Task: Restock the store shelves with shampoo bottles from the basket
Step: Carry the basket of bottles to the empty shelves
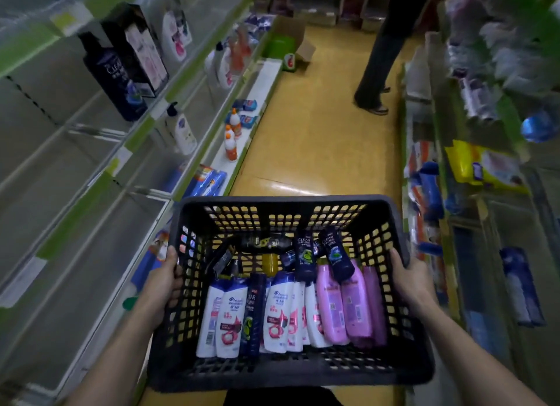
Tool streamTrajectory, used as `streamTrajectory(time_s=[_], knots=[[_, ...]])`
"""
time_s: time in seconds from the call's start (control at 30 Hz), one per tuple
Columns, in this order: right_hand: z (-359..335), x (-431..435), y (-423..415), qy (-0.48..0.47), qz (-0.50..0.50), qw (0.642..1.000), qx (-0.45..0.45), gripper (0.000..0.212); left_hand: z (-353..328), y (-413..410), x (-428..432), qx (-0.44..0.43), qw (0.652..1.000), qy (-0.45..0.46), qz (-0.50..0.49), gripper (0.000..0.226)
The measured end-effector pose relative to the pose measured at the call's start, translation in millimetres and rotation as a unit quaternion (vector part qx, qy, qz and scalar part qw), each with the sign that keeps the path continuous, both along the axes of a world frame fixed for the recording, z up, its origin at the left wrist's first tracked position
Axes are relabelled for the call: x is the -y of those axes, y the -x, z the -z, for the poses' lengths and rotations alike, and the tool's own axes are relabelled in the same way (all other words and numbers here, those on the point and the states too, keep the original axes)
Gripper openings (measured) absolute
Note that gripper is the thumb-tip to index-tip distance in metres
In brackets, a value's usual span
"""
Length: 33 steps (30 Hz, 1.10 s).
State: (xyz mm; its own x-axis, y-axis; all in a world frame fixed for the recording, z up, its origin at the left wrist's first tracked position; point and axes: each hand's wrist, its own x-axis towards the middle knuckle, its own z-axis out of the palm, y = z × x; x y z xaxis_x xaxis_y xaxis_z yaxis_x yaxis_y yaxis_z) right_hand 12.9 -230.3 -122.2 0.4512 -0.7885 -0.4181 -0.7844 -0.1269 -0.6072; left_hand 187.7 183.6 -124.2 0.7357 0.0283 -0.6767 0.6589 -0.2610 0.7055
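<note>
A black plastic basket [281, 202] is carried in front of me at waist height. My left hand [165, 280] grips its left rim and my right hand [409, 280] grips its right rim. Inside lie several white shampoo bottles [278, 314], pink bottles [348, 305] and dark blue bottles [336, 254], mostly on their sides. The store shelves [75, 175] run along my left, with green edge strips and mostly bare white boards. A tall dark shampoo bottle [113, 78] and a black boxed set [142, 48] stand on an upper shelf.
A yellow aisle floor [318, 139] stretches ahead. A person [381, 51] in dark trousers stands further down the aisle. An open cardboard box [291, 42] sits on the floor by the left shelving. Packed shelves [485, 163] line the right side. A white pump bottle [181, 130] stands on a left shelf.
</note>
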Motion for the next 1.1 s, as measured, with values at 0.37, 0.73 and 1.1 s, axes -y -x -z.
streamTrajectory(time_s=[0.37,0.73,1.1], knots=[[33,87,-204,-0.008,-0.103,0.992,-0.074,0.053,60,-112,71,-0.018,0.992,0.013,-0.121,0.054],[131,151,-380,-0.014,-0.233,0.966,-0.108,0.063,156,-170,117,-0.046,0.971,-0.013,-0.236,0.06],[328,153,-534,-0.027,-0.373,0.918,-0.136,0.051,349,-169,160,-0.057,0.935,-0.03,-0.349,0.069]])
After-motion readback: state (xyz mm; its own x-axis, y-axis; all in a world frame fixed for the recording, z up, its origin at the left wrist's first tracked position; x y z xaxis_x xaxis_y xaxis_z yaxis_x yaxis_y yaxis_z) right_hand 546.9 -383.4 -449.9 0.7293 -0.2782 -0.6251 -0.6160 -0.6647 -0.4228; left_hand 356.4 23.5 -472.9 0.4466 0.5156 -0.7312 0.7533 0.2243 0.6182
